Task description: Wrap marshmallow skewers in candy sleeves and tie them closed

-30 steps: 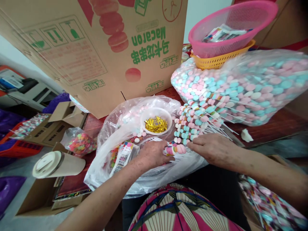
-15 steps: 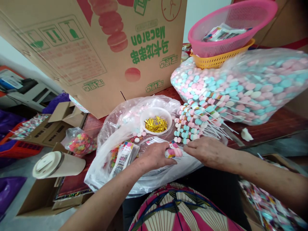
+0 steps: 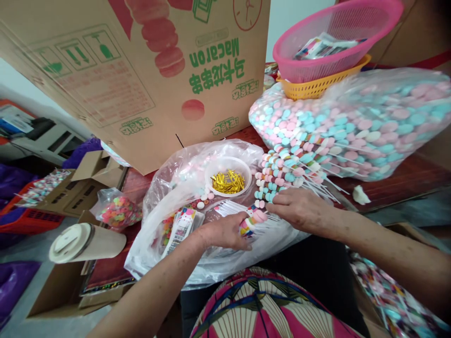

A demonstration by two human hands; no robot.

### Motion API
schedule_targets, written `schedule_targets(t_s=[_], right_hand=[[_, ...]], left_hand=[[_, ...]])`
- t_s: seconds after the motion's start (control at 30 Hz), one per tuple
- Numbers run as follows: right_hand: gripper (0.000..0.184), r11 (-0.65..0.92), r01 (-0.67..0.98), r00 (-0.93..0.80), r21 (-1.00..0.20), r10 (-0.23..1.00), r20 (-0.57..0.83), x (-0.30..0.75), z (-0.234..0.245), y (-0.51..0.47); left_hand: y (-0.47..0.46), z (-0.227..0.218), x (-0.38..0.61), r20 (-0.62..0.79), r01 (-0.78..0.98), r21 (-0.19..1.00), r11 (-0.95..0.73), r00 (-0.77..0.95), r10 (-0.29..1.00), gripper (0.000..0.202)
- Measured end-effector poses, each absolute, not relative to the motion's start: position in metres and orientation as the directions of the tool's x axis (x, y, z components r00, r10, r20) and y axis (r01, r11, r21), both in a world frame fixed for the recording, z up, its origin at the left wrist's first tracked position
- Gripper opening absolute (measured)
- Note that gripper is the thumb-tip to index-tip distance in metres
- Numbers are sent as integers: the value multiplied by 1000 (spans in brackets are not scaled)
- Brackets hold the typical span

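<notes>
My left hand (image 3: 227, 231) is closed around a marshmallow skewer in a printed wrapper (image 3: 256, 217), its pink end poking out past the fingers. Just to the right, my right hand (image 3: 299, 206) has its fingers pressed together at the near edge of a pile of marshmallow skewers (image 3: 278, 173); what they grip is hidden. White sticks (image 3: 229, 206) lie beyond my left hand. Left of it is a stack of printed wrappers (image 3: 181, 227). Behind the hands, a white bowl (image 3: 246, 170) holds gold twist ties (image 3: 228, 182). All this rests on a clear plastic bag (image 3: 155, 253).
A large Macaron carton (image 3: 158, 103) stands at the back. To the right lies a big bag of marshmallows (image 3: 352, 122) under a yellow basket (image 3: 324, 87) and pink basket (image 3: 334, 51). A lidded cup (image 3: 88, 241) and a candy bag (image 3: 118, 209) are on the left.
My left hand has moved slightly left and down with the wrapped skewer, turning it. My right hand has shifted a little up and left, against the skewer pile.
</notes>
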State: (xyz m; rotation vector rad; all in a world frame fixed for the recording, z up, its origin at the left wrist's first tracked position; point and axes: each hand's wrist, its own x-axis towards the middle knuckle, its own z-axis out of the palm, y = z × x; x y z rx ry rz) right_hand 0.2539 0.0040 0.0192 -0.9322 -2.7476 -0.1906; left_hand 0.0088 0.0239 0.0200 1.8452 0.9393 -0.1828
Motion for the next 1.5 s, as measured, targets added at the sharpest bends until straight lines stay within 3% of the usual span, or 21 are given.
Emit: schedule_targets(t_s=[0.07, 0.13, 0.23, 0.33, 0.4, 0.47, 0.53, 0.6, 0.63, 0.7, 0.8, 0.9, 0.97, 1.07, 1.2, 1.23, 1.3, 1.37, 1.4, 1.43, 1.5], right_hand=[[19, 825, 554, -795, 109, 486, 364, 253, 22, 2], [20, 845, 510, -813, 158, 415, 408, 250, 24, -2], [21, 869, 464, -842, 173, 373, 389, 243, 23, -9], [21, 884, 458, -850, 94, 405, 337, 237, 14, -16], [21, 852, 523, -824, 4, 505, 255, 235, 9, -17], [22, 768, 634, -754, -85, 639, 150, 238, 9, -15], [24, 697, 699, -694, -158, 715, 85, 242, 13, -13], [24, 690, 696, -691, -200, 719, 79, 245, 17, -12], [24, 705, 679, -705, -204, 704, 89, 244, 18, -12], [25, 748, 638, -744, -181, 660, 103, 239, 17, -12], [26, 804, 579, -800, -135, 592, 96, 227, 12, -11], [26, 802, 580, -793, -143, 596, 125, 226, 11, -7], [24, 769, 622, -752, -149, 639, 159, 232, 15, -3], [21, 740, 659, -725, -134, 673, 148, 240, 27, 1], [24, 737, 650, -741, -184, 669, 56, 240, 46, 3], [26, 734, 643, -743, -219, 667, 53, 239, 50, 4], [29, 738, 598, -757, -314, 648, 82, 239, 55, 7], [30, 740, 529, -777, -415, 619, 113, 240, 56, 11], [30, 732, 505, -780, -458, 614, 121, 242, 55, 13], [31, 716, 492, -777, -496, 618, 122, 243, 53, 14], [34, 667, 502, -753, -551, 650, 100, 247, 50, 17]], left_hand=[[24, 17, 8, -551, 567, 821, 70, 753, 361, 53], [23, 13, 10, -545, 463, 826, 322, 803, 241, 61], [24, 11, 16, -529, 410, 795, 447, 829, 180, 69], [27, 15, 22, -598, 529, 786, 320, 781, 178, 77], [30, 21, 23, -610, 614, 784, 89, 736, 293, 86], [30, 29, 19, -515, 643, 746, -175, 723, 461, 90], [27, 34, 11, -452, 703, 616, -355, 684, 572, 79], [24, 34, 3, -492, 781, 472, -409, 619, 612, 54], [22, 33, 1, -522, 789, 461, -407, 612, 595, 43], [20, 27, 0, -539, 740, 567, -363, 666, 516, 33], [21, 21, 3, -559, 666, 725, -176, 718, 414, 34], [24, 21, 3, -605, 652, 757, 29, 684, 407, 37], [24, 24, 1, -596, 628, 774, 79, 681, 424, 40], [21, 28, 3, -563, 675, 734, -74, 665, 491, 40], [17, 30, 12, -459, 816, 429, -387, 566, 685, 36], [17, 30, 13, -478, 810, 423, -406, 580, 660, 36], [19, 29, 12, -599, 742, 588, -323, 667, 443, 41], [23, 27, 8, -646, 656, 752, -64, 752, 130, 57], [24, 26, 6, -634, 632, 774, 49, 771, 58, 63], [25, 25, 5, -623, 616, 782, 96, 777, 85, 66], [23, 23, 3, -573, 625, 781, -12, 724, 383, 64]])
